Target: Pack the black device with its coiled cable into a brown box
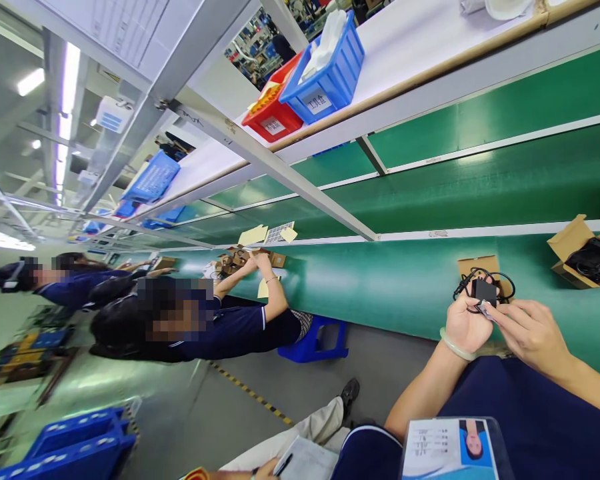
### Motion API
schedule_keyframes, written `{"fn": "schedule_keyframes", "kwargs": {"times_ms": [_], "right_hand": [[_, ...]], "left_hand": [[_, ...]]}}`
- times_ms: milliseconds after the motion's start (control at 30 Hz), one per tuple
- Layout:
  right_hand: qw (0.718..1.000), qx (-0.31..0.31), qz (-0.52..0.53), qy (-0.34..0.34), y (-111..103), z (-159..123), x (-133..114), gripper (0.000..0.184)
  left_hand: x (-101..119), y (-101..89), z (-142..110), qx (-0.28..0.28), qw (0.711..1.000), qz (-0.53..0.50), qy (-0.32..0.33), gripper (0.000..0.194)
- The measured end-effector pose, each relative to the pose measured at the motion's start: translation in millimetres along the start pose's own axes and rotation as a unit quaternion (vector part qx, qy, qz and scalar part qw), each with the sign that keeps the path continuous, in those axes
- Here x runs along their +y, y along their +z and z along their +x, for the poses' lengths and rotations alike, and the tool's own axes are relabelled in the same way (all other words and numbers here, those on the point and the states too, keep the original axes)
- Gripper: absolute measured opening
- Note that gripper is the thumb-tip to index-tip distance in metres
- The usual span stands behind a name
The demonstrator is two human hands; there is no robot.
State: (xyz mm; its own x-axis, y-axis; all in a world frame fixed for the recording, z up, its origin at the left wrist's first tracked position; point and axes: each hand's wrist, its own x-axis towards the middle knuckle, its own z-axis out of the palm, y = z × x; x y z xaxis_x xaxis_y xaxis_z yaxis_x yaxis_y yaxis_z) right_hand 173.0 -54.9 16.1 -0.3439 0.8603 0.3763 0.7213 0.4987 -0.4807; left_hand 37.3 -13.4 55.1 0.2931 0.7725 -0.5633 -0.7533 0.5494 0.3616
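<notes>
Grasps the black power adapter (485, 291) in the left hand (466, 328), palm up near the edge of the green workbench (380, 280), probably to steady it within easy view. Pinches with the right hand (533, 331) at a small silvery piece (487, 309) by the adapter's lower edge, too small to identify. Lets the black cable (461, 287) loop loosely, perhaps to spare the fingers, before an open cardboard box (467, 264).
</notes>
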Motion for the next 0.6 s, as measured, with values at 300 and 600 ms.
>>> {"fn": "schedule_keyframes", "kwargs": {"times_ms": [300,600], "right_hand": [[0.884,0.031,0.375,0.277,-25,23,17,0.027],[0.999,-0.009,0.044,0.009,-3,10,-5,0.031]], "left_hand": [[5,-4.3,-2,-0.056,0.998,-0.029,-0.001,0.043],[-2,-3.6,0,-0.034,0.998,-0.052,0.002,0.032]]}}
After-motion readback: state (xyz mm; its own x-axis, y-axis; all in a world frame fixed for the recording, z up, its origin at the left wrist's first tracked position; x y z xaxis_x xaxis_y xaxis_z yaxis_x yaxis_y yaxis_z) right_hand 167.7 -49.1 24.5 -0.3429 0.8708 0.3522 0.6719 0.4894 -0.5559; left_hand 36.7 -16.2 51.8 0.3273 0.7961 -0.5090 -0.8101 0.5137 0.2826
